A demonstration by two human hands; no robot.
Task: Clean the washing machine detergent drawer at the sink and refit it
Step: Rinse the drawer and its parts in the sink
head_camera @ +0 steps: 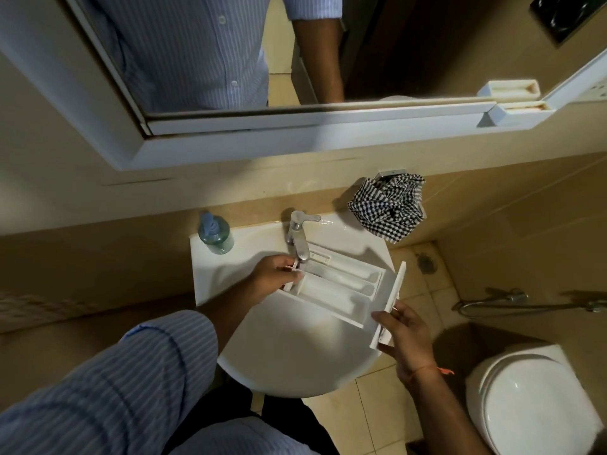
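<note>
Detergent drawer point(338, 287) spans sink point(295, 356) under tap point(297, 238) for rinsing | left hand point(274, 274) grip pinches its rear wall | right hand point(405, 336) grip clasps front panel, steadying.

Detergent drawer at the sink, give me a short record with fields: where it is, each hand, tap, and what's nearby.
drawer: detergent drawer held over the sink, under the tap
left hand: holds the drawer's back end
right hand: holds the front panel
water: none visible
nearby: soap bottle, checked cloth, toilet
</note>
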